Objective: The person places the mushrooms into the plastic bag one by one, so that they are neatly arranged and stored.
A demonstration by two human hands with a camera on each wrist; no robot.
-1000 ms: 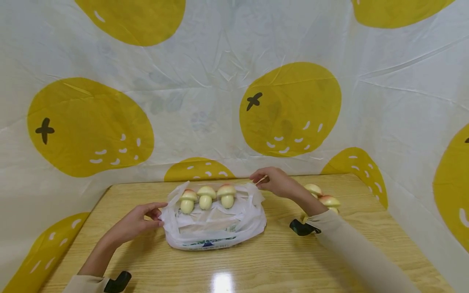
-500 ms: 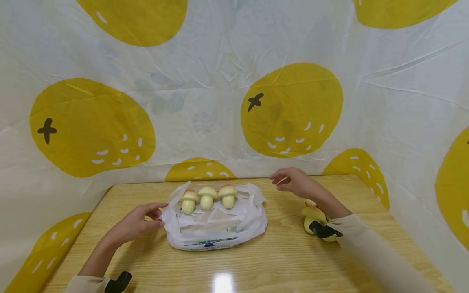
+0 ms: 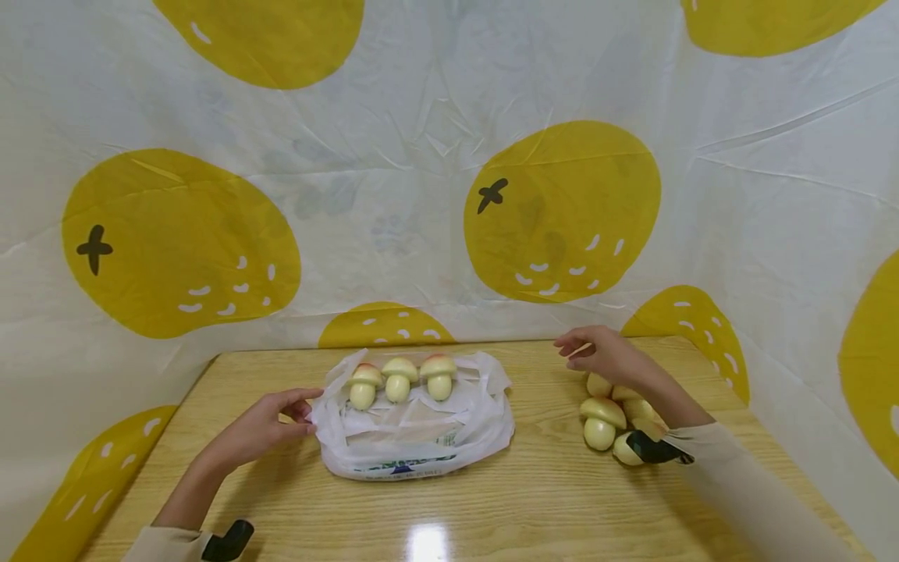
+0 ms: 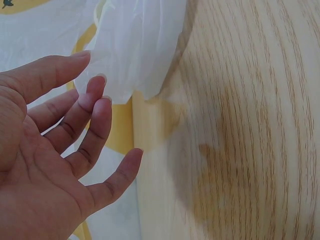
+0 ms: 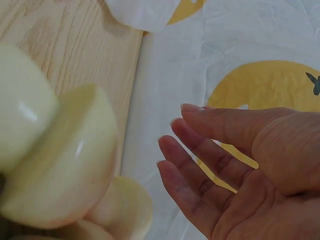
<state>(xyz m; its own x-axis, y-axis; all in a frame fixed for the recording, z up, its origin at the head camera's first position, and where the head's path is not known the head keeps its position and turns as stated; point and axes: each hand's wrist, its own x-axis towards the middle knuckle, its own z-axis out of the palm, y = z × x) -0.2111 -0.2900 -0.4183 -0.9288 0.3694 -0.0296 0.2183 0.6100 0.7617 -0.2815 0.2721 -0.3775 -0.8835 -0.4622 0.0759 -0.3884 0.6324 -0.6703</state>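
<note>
A white plastic bag (image 3: pixel 414 437) with green and blue print lies spread on the table. Three toy mushrooms, one of them the middle mushroom (image 3: pixel 398 380), lie side by side in its opening, pale yellow with reddish caps. My left hand (image 3: pixel 270 425) is at the bag's left edge; in the left wrist view its fingers are loosely bent, with the bag (image 4: pixel 135 50) just beyond them. My right hand (image 3: pixel 607 357) hovers at the right with nothing in it, fingers relaxed. Below it lie several more mushrooms (image 3: pixel 600 425), partly covered by the right arm.
The wooden table (image 3: pixel 492 507) ends at the back against a white curtain (image 3: pixel 393 211) printed with yellow fruit, which also hangs along both sides. A black wrist strap piece (image 3: pixel 656 447) sits close over the loose mushrooms.
My right hand has left the bag's right handle and moved right, over the loose mushrooms, uncovering more of them. The left hand, the bag and the three mushrooms in it have stayed put.
</note>
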